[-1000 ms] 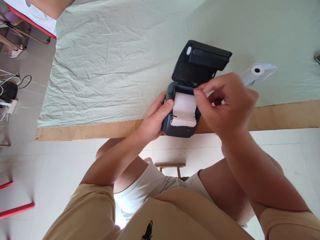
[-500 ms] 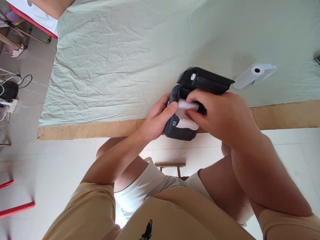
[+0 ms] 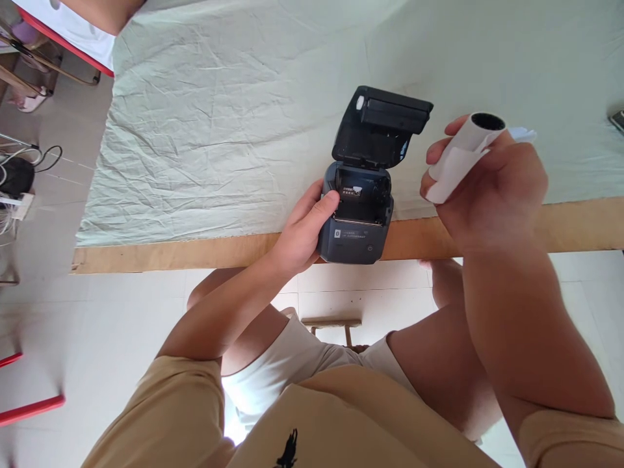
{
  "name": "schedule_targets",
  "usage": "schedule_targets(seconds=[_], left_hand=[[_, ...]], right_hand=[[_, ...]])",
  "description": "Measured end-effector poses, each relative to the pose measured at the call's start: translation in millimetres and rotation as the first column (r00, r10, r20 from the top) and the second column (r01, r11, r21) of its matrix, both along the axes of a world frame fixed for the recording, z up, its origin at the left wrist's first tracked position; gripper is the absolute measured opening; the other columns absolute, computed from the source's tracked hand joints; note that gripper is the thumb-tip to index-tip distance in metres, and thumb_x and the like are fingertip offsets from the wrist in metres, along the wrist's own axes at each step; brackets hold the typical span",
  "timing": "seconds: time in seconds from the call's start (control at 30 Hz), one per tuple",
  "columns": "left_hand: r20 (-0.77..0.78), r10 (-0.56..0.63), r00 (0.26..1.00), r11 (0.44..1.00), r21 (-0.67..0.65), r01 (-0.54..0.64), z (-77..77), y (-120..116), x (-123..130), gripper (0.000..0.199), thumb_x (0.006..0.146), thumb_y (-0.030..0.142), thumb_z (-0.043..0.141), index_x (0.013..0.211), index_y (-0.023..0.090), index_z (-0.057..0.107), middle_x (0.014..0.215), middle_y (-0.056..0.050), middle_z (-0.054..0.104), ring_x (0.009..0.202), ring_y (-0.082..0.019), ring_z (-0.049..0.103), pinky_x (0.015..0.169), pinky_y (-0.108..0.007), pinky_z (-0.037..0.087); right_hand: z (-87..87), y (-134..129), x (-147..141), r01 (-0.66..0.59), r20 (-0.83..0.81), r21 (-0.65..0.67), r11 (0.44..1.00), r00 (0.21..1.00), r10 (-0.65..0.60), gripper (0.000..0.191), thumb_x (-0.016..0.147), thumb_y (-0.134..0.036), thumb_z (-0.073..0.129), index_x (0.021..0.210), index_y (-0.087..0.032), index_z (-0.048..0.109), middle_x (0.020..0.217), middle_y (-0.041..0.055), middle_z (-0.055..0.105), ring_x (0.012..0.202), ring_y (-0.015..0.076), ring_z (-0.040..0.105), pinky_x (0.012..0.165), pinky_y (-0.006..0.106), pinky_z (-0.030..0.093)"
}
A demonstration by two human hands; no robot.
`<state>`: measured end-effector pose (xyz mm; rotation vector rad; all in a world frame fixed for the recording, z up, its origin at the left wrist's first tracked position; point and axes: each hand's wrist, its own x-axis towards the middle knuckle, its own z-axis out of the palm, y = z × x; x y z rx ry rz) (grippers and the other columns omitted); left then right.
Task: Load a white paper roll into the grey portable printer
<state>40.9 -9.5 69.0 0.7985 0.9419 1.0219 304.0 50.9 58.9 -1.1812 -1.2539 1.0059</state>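
A dark grey portable receipt printer (image 3: 355,242) is at the table's near edge, its black lid (image 3: 385,123) swung up and back. Its paper bay shows bare, with a printed label inside. My left hand (image 3: 307,227) grips the printer's left side, thumb over the rim of the bay. To the right, my right hand (image 3: 502,188) is closed around a thin white paper roll (image 3: 461,153) with a wide dark core and a loose paper end. Behind that hand, a second white paper roll (image 3: 524,134) shows only in part.
Pale green cloth (image 3: 234,130) covers the table, whose wooden edge (image 3: 195,252) runs along the front. A dark object (image 3: 617,119) lies at the far right. Another person's arm (image 3: 104,10) reaches in at top left. Cables (image 3: 14,175) lie on the floor at left.
My right hand has lifted the thin paper roll out of the printer and carried it right, in front of the other roll. The lid now stands further back. My left hand keeps its hold.
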Motion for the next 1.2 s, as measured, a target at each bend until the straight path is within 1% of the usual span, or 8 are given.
schedule_targets(seconds=[0.13, 0.33, 0.53, 0.63, 0.7, 0.9, 1.07, 1.2], left_hand=[[0.002, 0.01, 1.0, 1.0, -0.013, -0.01, 0.1, 0.8, 0.5, 0.06, 0.093, 0.072, 0.098, 0.129, 0.028, 0.077, 0.106, -0.004, 0.088, 0.081, -0.024, 0.081, 0.06, -0.033, 0.063], [-0.006, 0.009, 1.0, 1.0, 0.02, -0.009, -3.6, 0.8, -0.7, 0.057, 0.097, 0.076, 0.092, 0.122, 0.028, 0.077, 0.098, -0.003, 0.084, 0.072, -0.022, 0.078, 0.054, -0.033, 0.055], [-0.011, -0.009, 1.0, 0.999, 0.031, 0.009, -5.0, 0.0, -1.7, 0.062, 0.098, 0.081, 0.09, 0.127, 0.028, 0.078, 0.099, -0.003, 0.086, 0.069, -0.021, 0.078, 0.049, -0.032, 0.051], [-0.006, -0.012, 1.0, 0.999, 0.042, 0.012, -3.9, 0.0, -1.9, 0.063, 0.097, 0.082, 0.091, 0.125, 0.027, 0.077, 0.091, -0.001, 0.082, 0.061, -0.018, 0.074, 0.044, -0.03, 0.046], [-0.009, -0.012, 1.0, 0.999, 0.043, 0.012, -2.3, 0.2, -1.8, 0.063, 0.098, 0.08, 0.091, 0.126, 0.027, 0.077, 0.093, -0.001, 0.083, 0.064, -0.019, 0.078, 0.046, -0.029, 0.051], [0.014, -0.023, 1.0, 1.0, 0.014, 0.023, 1.6, 0.4, -1.2, 0.063, 0.097, 0.069, 0.095, 0.135, 0.024, 0.073, 0.114, -0.006, 0.092, 0.095, -0.029, 0.092, 0.069, -0.035, 0.071], [0.031, -0.023, 0.999, 1.0, -0.002, 0.023, -0.4, 1.0, -1.0, 0.063, 0.095, 0.066, 0.097, 0.136, 0.025, 0.073, 0.117, -0.006, 0.094, 0.098, -0.031, 0.093, 0.073, -0.038, 0.072], [0.042, -0.026, 0.999, 1.0, 0.003, 0.026, -1.6, 1.7, -1.7, 0.062, 0.096, 0.064, 0.097, 0.138, 0.025, 0.073, 0.118, -0.006, 0.094, 0.098, -0.031, 0.094, 0.074, -0.039, 0.073]], right_hand=[[-20.3, -2.6, -0.1, 0.148, 0.13, 0.104, 0.983, 0.978, -0.161, 0.043, 0.098, -0.064, 0.086, 0.114, -0.034, 0.059, 0.11, 0.007, 0.075, 0.075, 0.0225, 0.066, 0.056, 0.04, 0.053], [-13.8, -14.7, 7.6, -0.009, 0.535, 0.223, 0.975, 0.837, -0.114, 0.046, 0.106, -0.076, 0.081, 0.119, -0.035, 0.068, 0.121, 0.0109, 0.081, 0.11, 0.0365, 0.078, 0.095, 0.059, 0.068], [-21.0, -7.8, 10.9, 0.008, 0.61, 0.235, 0.972, 0.777, -0.154, 0.038, 0.103, -0.059, 0.087, 0.13, -0.037, 0.073, 0.124, 0.0105, 0.084, 0.112, 0.0395, 0.08, 0.101, 0.066, 0.069], [-22.7, -9.0, 10.2, -0.002, 0.643, 0.171, 0.985, 0.758, -0.11, 0.051, 0.097, -0.056, 0.09, 0.14, -0.036, 0.073, 0.123, 0.0107, 0.085, 0.108, 0.0396, 0.081, 0.1, 0.069, 0.07], [-18.9, -10.2, 15.4, -0.036, 0.658, 0.217, 0.976, 0.744, -0.119, 0.061, 0.097, -0.059, 0.088, 0.151, -0.036, 0.07, 0.136, 0.0114, 0.084, 0.123, 0.0417, 0.081, 0.107, 0.072, 0.069], [-24.6, 14.8, 73.3, -0.038, 0.632, 0.606, 0.795, 0.63, -0.452, 0.076, 0.092, -0.062, 0.09, 0.156, -0.03, 0.064, 0.154, 0.0157, 0.072, 0.15, 0.0488, 0.07, 0.125, 0.079, 0.056], [-39.7, 29.7, 101.9, 0.159, 0.811, 0.313, 0.936, 0.468, -0.35, 0.083, 0.079, -0.037, 0.101, 0.157, -0.031, 0.074, 0.166, 0.0187, 0.072, 0.155, 0.0475, 0.068, 0.132, 0.078, 0.052], [-26.8, 27.6, 83.4, 0.374, 0.824, 0.233, 0.897, 0.415, -0.387, 0.062, 0.075, -0.021, 0.109, 0.134, -0.024, 0.088, 0.136, 0.0163, 0.084, 0.129, 0.0378, 0.08, 0.119, 0.062, 0.062]])
